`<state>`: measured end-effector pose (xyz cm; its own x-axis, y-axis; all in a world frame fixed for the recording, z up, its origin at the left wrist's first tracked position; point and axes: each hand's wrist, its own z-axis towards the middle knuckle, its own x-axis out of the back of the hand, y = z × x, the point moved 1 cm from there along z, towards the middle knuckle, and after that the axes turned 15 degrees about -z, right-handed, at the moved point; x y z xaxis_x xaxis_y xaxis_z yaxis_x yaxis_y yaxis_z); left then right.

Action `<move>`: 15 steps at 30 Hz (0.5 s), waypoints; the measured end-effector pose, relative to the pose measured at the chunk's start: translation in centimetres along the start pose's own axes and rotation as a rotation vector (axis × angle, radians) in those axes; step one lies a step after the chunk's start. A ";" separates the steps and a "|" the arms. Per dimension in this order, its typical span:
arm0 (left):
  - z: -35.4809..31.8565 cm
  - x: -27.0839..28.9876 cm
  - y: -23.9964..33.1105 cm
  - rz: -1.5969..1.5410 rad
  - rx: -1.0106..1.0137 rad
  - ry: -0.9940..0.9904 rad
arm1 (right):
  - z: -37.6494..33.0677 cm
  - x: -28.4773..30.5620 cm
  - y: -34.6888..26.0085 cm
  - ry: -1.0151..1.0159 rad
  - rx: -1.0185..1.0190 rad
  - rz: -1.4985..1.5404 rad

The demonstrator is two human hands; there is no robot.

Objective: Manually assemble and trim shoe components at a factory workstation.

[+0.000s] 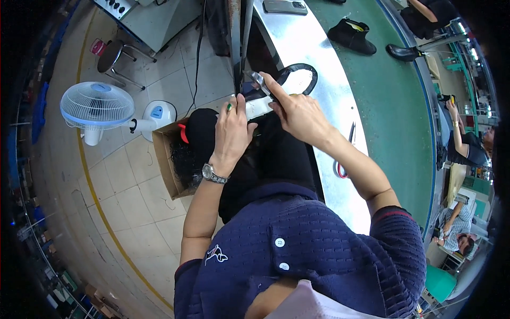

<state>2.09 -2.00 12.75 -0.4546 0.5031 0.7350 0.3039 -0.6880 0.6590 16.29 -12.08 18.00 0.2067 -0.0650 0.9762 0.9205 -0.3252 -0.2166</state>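
Over my lap, my left hand (232,130) is closed on the near end of a black-and-white shoe piece, its fingertips at the white part (258,108). A green-stoned ring and a metal watch (213,173) are on that hand and wrist. My right hand (302,118) grips a silver metal hand tool (257,80), index finger laid along it; its exact kind is unclear. The tool is just above the shoe piece. Beyond the right hand, a black-rimmed white loop (313,80) rests over the bench edge; whether it joins the held piece is hidden.
On the metal bench (332,58) lie red-handled scissors (340,170) and a phone (285,6). A black ankle boot (353,37) stands on the green surface (393,106) beyond. At left are a cardboard box (168,165) of black strands, a fan (98,106) and a stool (110,56). Co-workers sit far right.
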 end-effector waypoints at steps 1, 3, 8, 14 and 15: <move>0.0 -0.2 -0.2 0.008 0.000 -0.003 | -0.2 -0.2 -0.4 0.053 -0.022 0.028; 0.0 -0.5 -0.5 -0.033 -0.087 0.045 | -0.2 -1.8 -0.5 -0.042 -0.020 -0.029; -0.2 0.0 -0.3 -0.188 0.045 0.050 | 0.4 -0.6 -1.0 -0.080 0.057 -0.025; 1.1 0.5 0.6 -0.305 0.137 0.138 | -0.2 -3.3 -0.9 -0.153 -0.070 0.010; 1.9 0.4 0.5 -0.243 0.104 0.033 | -0.7 -3.1 0.3 -0.106 -0.040 0.053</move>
<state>3.64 -1.17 13.69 -0.5513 0.6284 0.5488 0.2662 -0.4909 0.8295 15.72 -12.65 14.88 0.2908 0.0163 0.9566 0.8939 -0.3611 -0.2656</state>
